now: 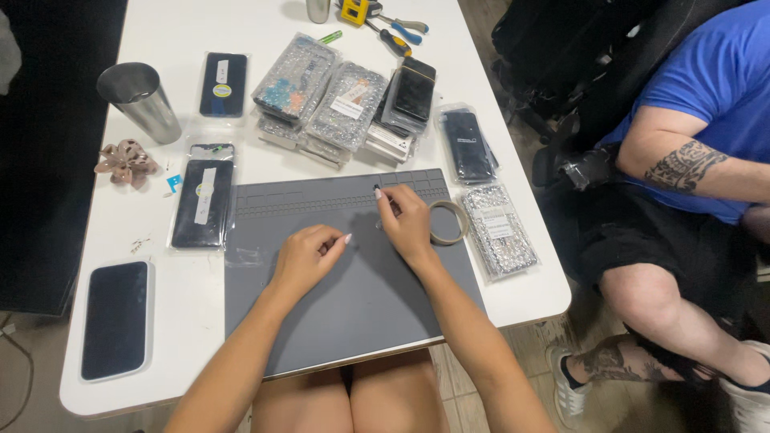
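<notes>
Right now I am watching both hands working over the grey work mat (353,297), which is lying along the near edge of the white table (168,16). Nearest the near-left corner, a dark phone in a clear case (117,319) is lying flat, well apart from the hands. My left hand (305,258) is resting on the middle of the mat with its fingers curled in and the fingertips drawn together; I cannot tell whether anything is sitting between them. My right hand (407,223) is hovering just beyond it, toward the mat's far edge, with thumb and forefinger pinching a small dark piece (377,189) too tiny to make out. Just beside that hand, toward the right edge, a roll of tape (447,222) is lying on the mat, and a bubble-wrapped packet (499,231) is sitting just past it. Off the mat's left side, a bagged phone screen (202,200) is lying flat. Farther out, a stack of bubble-wrapped packets (330,103) and boxes is crowding the middle of the table, a steel tumbler (141,98) is standing tilted toward the far-left side, and pliers (395,32) are lying near the far edge. Another person in a blue shirt (714,88) is sitting beyond the right edge.
</notes>
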